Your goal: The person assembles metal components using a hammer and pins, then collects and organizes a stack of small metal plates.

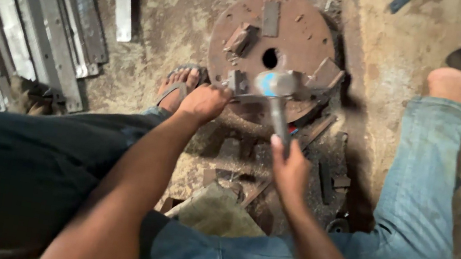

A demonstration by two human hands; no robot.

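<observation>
My right hand (290,168) grips the handle of a hammer (276,96), whose blurred grey head hovers over the near edge of a rusty round steel plate (302,30) on the floor. My left hand (204,102) holds a thin flat metal strip (248,97) against that same near edge, just left of the hammer head. Small welded blocks and a centre hole sit on the plate's top.
Long grey steel bars (27,11) lie stacked at the left. My sandalled left foot (175,87) is beside the plate; my right leg in jeans (426,179) stretches out at the right. Metal scraps (327,179) litter the dirt floor below the plate.
</observation>
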